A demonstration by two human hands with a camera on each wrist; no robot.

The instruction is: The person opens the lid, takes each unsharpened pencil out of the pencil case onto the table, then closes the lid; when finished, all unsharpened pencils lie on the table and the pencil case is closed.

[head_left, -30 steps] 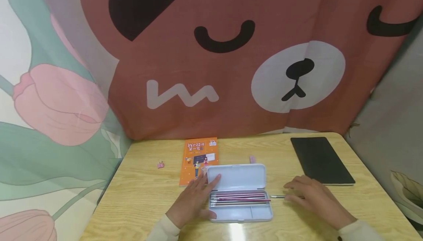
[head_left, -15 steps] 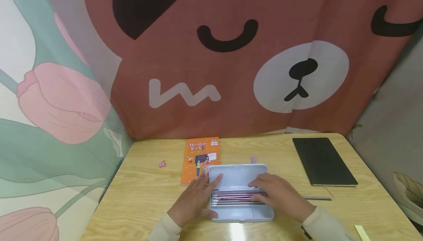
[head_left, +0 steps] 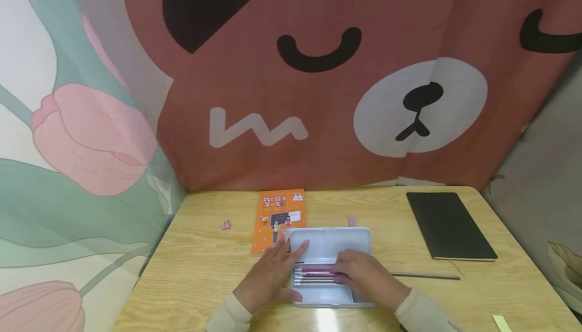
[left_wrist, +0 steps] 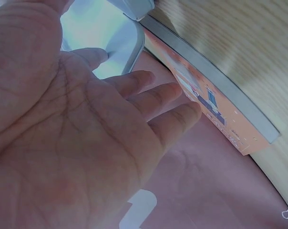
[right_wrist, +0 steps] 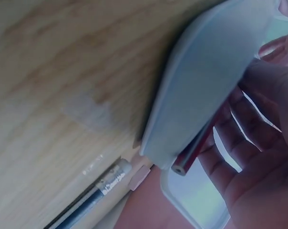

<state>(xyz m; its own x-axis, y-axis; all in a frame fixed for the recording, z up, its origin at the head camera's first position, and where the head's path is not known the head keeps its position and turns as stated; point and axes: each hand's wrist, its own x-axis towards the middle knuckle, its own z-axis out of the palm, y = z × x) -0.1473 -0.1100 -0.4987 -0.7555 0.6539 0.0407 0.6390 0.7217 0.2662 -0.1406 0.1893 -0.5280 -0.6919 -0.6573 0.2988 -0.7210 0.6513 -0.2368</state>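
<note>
A pale pencil case (head_left: 323, 299) stands on the table with its lid (head_left: 331, 243) raised. Several pencils (head_left: 313, 274), with erasers at their left ends, lie in its rear compartment. My left hand (head_left: 268, 276) rests on the case's left side, fingers stretched along the lid and thumb at the front corner. My right hand (head_left: 368, 276) is over the right half, fingers curled down onto the pencils. In the right wrist view, a dark red pencil (right_wrist: 189, 155) sticks out past the case's edge beside those fingers; their tips are partly hidden. A dark pencil (head_left: 427, 275) lies right of the case.
An orange book (head_left: 279, 210) lies behind the case on the left, with a pink binder clip (head_left: 226, 225) farther left. Behind the lid is a small purple block (head_left: 351, 221). A black notebook (head_left: 450, 226) lies at right, and a yellow strip (head_left: 501, 323) near the front.
My right hand has left the dark pencil on the table and moved left over the case to the pencils inside. The left hand has stayed on the case.
</note>
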